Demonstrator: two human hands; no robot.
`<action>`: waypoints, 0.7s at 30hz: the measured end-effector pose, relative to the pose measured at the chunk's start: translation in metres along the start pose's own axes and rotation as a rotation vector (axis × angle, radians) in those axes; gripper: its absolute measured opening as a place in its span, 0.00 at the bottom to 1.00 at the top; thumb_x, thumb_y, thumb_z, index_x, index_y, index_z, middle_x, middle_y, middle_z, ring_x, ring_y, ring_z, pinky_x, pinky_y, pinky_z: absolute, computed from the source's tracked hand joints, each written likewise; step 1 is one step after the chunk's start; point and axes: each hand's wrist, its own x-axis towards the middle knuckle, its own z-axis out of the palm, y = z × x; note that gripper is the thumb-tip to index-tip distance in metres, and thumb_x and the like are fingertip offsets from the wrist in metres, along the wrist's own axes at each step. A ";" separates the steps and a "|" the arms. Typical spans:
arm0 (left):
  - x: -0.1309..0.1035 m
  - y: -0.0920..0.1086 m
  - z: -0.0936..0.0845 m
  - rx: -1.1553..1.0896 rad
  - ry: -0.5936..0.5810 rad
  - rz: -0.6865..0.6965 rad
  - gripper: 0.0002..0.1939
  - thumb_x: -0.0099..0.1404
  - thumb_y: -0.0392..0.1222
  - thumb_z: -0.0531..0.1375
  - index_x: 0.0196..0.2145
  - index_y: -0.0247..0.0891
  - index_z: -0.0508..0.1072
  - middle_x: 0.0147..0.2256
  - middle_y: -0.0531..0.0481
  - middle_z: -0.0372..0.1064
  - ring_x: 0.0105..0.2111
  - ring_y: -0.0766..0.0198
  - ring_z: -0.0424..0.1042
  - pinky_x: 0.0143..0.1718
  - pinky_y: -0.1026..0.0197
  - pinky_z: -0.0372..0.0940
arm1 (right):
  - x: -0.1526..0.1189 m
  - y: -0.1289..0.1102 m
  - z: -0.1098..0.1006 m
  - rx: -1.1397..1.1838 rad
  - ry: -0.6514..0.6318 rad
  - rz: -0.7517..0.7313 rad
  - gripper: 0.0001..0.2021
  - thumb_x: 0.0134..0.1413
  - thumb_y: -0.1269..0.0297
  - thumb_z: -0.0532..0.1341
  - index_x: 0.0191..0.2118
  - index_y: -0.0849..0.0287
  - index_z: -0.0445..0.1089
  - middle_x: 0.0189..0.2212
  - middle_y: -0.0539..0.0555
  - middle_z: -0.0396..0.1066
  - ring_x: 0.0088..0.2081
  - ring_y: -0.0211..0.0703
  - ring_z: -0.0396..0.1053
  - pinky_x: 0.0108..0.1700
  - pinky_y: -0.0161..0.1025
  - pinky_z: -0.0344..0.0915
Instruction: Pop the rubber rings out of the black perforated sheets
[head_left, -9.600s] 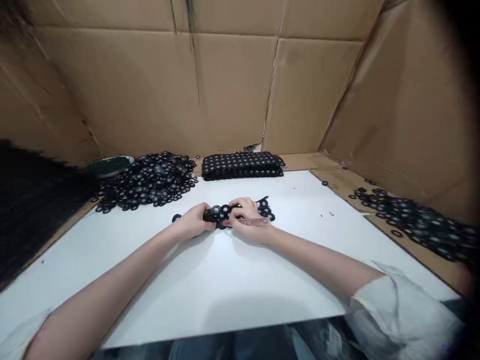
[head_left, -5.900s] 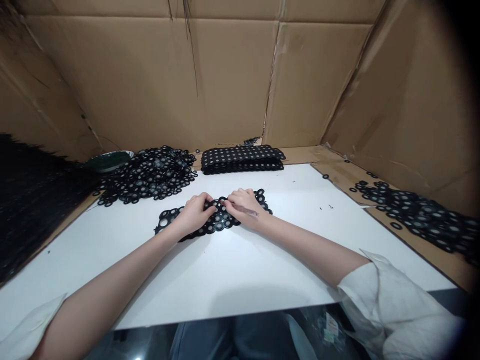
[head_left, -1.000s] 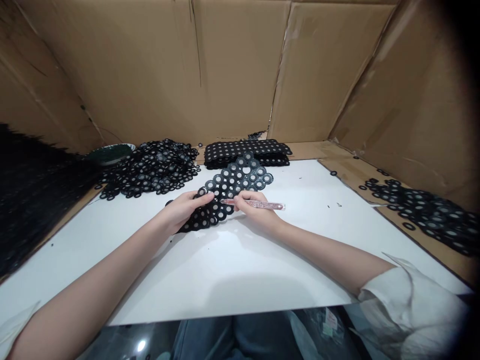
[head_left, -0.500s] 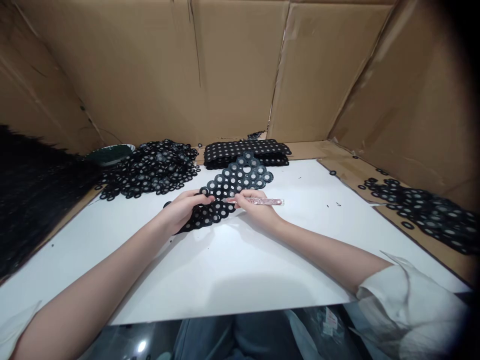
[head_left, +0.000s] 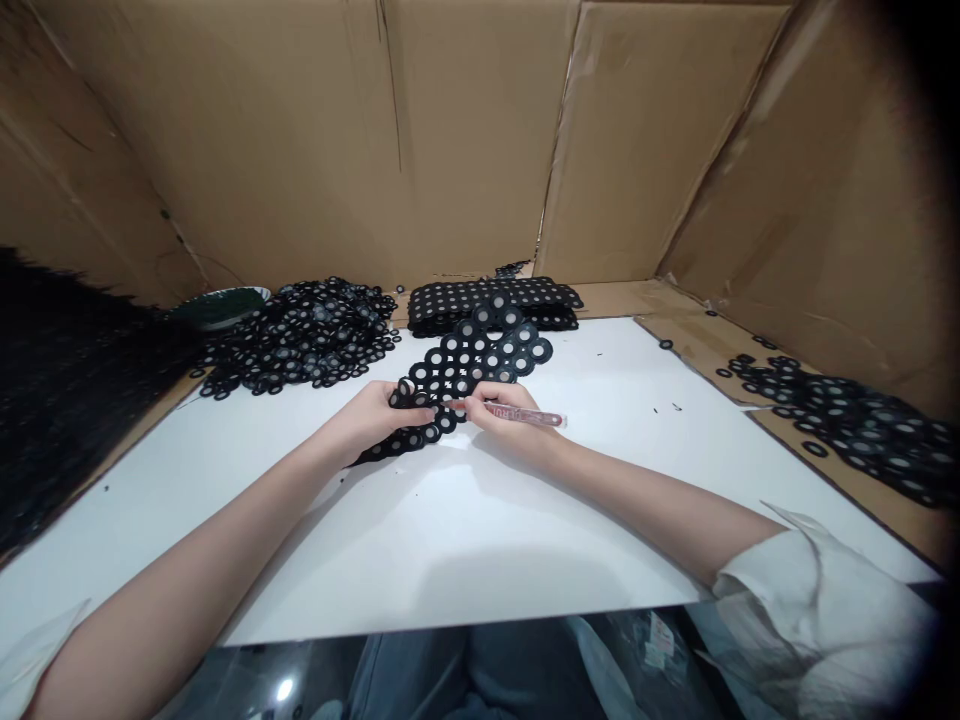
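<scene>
Head view. Ring mesh (head_left: 465, 357), black with pale centres, lies near the middle of the white worktop (head_left: 420, 560), slanting from the left hand up towards the far edge, where it overlaps in view a folded dotted bundle (head_left: 439, 298). Loose ring heap (head_left: 307, 335) by the far left corner; more ringed pieces (head_left: 855, 415) on the cardboard past the right edge.

Left hand (head_left: 364, 415): nearly closed, thumb and fingers pinching the mesh's near-left part, a piece curling up at the fingertips. Right hand (head_left: 517, 430): fingers drawn in around a slim, pinkish pen-like tool (head_left: 529, 413), its tip pointing left into the mesh beside the left thumb. Whether the tip touches a ring is too small to tell.

Step in hand, as I judge it: close tool work at one spot, left hand steadying. The next move calls for a firm left pinch and small, controlled tip motion, keeping the thumb clear.
</scene>
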 end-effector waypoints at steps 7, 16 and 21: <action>-0.004 0.003 0.013 -0.047 0.110 0.001 0.13 0.44 0.47 0.63 0.25 0.36 0.70 0.24 0.50 0.70 0.25 0.62 0.67 0.25 0.63 0.58 | 0.002 0.002 0.003 -0.171 0.009 -0.107 0.13 0.51 0.59 0.50 0.20 0.59 0.58 0.16 0.46 0.56 0.20 0.32 0.54 0.22 0.32 0.47; -0.012 0.002 0.028 0.059 0.180 0.147 0.11 0.50 0.47 0.58 0.25 0.35 0.68 0.24 0.52 0.67 0.24 0.65 0.63 0.23 0.65 0.55 | 0.001 -0.001 0.012 -0.231 0.035 -0.190 0.14 0.54 0.61 0.48 0.20 0.58 0.50 0.16 0.45 0.51 0.18 0.31 0.49 0.22 0.34 0.45; -0.004 0.000 0.020 0.121 0.102 0.107 0.13 0.48 0.50 0.59 0.24 0.36 0.67 0.22 0.53 0.65 0.22 0.65 0.62 0.22 0.64 0.54 | 0.007 0.005 0.005 -0.120 0.044 -0.059 0.14 0.51 0.59 0.50 0.18 0.59 0.56 0.16 0.47 0.57 0.20 0.33 0.55 0.22 0.32 0.48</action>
